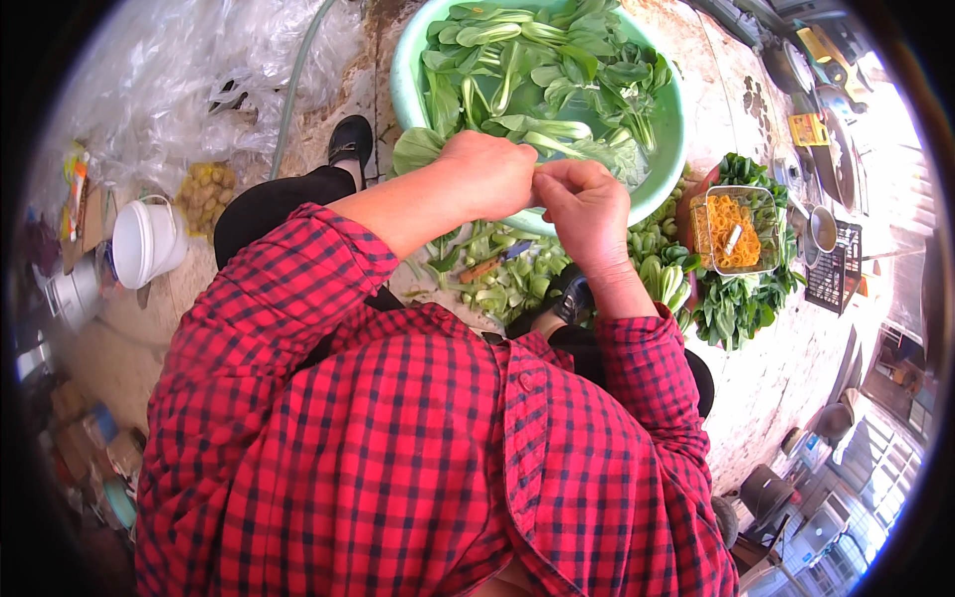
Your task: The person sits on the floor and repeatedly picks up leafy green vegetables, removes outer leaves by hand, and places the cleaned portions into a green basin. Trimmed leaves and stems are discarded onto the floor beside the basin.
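Observation:
My left hand (489,170) is closed over the near rim of a green plastic basin (675,160), around the stems of a leafy green whose broad leaf (418,149) sticks out to its left. Close against it, my right hand (586,205) has thumb and index finger pinched together; whether something small is between them cannot be told. In the basin lie many bok choy plants (515,82) in water. Below my hands, a knife with a wooden handle (481,269) rests on a pile of cut bok choy pieces (515,287) on the floor.
To the right, a wire basket of yellow rubber bands (731,237) sits on bundled greens (739,313). More bok choy (664,280) lies beside my right wrist. At left are a white bucket (142,242), a net bag of potatoes (205,195), a hose (291,97) and clear plastic sheeting (186,67).

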Demonstrator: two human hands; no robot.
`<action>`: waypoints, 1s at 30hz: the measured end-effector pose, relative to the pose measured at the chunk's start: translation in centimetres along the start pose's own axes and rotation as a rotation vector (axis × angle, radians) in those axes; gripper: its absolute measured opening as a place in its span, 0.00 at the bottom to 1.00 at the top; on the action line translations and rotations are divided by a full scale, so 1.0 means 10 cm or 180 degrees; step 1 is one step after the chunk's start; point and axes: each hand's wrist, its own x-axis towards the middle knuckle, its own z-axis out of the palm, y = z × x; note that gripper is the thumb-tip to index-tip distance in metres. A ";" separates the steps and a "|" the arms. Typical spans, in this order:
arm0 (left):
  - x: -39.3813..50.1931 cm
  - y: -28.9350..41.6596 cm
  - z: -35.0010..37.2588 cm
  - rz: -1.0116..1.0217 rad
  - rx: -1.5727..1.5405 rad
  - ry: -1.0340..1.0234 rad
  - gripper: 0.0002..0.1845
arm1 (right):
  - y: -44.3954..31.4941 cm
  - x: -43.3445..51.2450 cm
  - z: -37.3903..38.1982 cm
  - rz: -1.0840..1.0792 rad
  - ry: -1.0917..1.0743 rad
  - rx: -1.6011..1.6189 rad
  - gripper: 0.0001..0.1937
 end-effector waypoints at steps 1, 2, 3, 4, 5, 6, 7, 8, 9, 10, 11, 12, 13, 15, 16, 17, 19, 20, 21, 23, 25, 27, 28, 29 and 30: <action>0.03 -0.01 0.08 -0.0060 -0.0239 -0.0006 0.22 | -0.05 -0.04 0.04 -0.0052 0.0033 -0.0230 0.05; 0.07 -0.01 0.16 -0.0119 -0.0478 -0.0012 0.19 | -0.03 -0.03 0.05 -0.0019 0.0026 -0.0284 0.05; 0.09 0.01 0.16 -0.0163 -0.0710 -0.0016 0.18 | -0.01 -0.02 0.04 0.0013 0.0035 -0.0340 0.06; 0.13 0.02 0.14 -0.0049 -0.1164 -0.0285 0.20 | 0.00 0.00 0.03 0.0109 0.0068 -0.0192 0.06; 0.12 0.01 0.13 -0.0012 -0.1294 -0.0273 0.21 | 0.01 0.01 0.02 0.0205 0.0102 -0.0043 0.05; 0.09 0.01 0.11 0.0026 -0.1426 -0.0261 0.24 | 0.03 0.02 0.00 0.0301 0.0136 0.0104 0.05; 0.06 0.01 0.08 0.0062 -0.1557 -0.0249 0.26 | 0.04 0.03 -0.02 0.0293 0.0107 0.0125 0.05; 0.07 0.02 0.07 0.0065 -0.1692 -0.0249 0.30 | 0.05 0.05 -0.04 0.0285 0.0077 0.0147 0.05; 0.10 -0.02 0.11 0.0130 -0.1752 0.0040 0.28 | 0.05 0.06 -0.04 0.0265 0.0042 0.0170 0.05; 0.13 -0.07 0.20 0.0193 -0.1809 0.0330 0.26 | -0.02 0.04 -0.05 0.0370 0.0015 0.0429 0.04; 0.15 -0.10 0.25 0.0256 -0.1864 0.0622 0.24 | -0.02 0.06 -0.06 0.0195 -0.0008 0.0366 0.05; 0.16 -0.09 0.24 0.0132 -0.1885 0.0701 0.24 | 0.00 0.07 -0.09 0.0031 -0.0018 0.0300 0.06; 0.16 -0.10 0.20 0.0048 -0.2036 0.0693 0.24 | 0.00 0.08 -0.10 -0.0134 -0.0029 0.0234 0.06; 0.18 -0.12 0.12 -0.0130 -0.2337 0.0679 0.26 | -0.06 0.07 -0.11 0.0191 -0.0143 0.0473 0.07; 0.19 -0.12 0.12 -0.0134 -0.2281 0.0876 0.27 | -0.09 0.07 -0.11 0.0351 -0.0203 0.0592 0.08; 0.20 -0.13 0.12 -0.0153 -0.2394 0.0855 0.28 | -0.08 0.07 -0.11 0.0357 -0.0166 0.0682 0.08; 0.21 -0.14 0.11 -0.0198 -0.2621 0.0820 0.29 | -0.09 0.06 -0.11 0.0364 -0.0104 0.0859 0.09; 0.22 -0.17 0.11 -0.0207 -0.2811 0.0876 0.30 | -0.09 0.06 -0.12 0.0456 -0.0135 0.0907 0.09; 0.23 -0.19 0.09 -0.0208 -0.3001 0.0928 0.30 | -0.10 0.06 -0.14 0.0549 -0.0157 0.0952 0.09; 0.23 -0.21 0.07 -0.0145 -0.3311 0.0952 0.31 | -0.10 0.05 -0.17 0.0678 -0.0200 0.1011 0.09; 0.20 -0.20 -0.01 -0.0005 -0.3549 0.0890 0.32 | -0.10 0.04 -0.18 0.0747 -0.0233 0.1037 0.09; 0.21 -0.22 0.03 0.0194 -0.3663 0.0778 0.32 | -0.13 0.03 -0.18 0.0818 -0.0259 0.1209 0.09; 0.23 -0.23 0.06 0.0294 -0.3720 0.0724 0.32 | -0.15 0.02 -0.17 0.0851 -0.0274 0.1293 0.10; 0.24 -0.23 0.10 0.0396 -0.3566 0.0773 0.32 | -0.17 0.02 -0.17 0.0942 -0.0224 0.1484 0.10; 0.24 -0.22 0.12 0.0494 -0.3410 0.0819 0.32 | -0.19 0.03 -0.17 0.1035 -0.0174 0.1678 0.11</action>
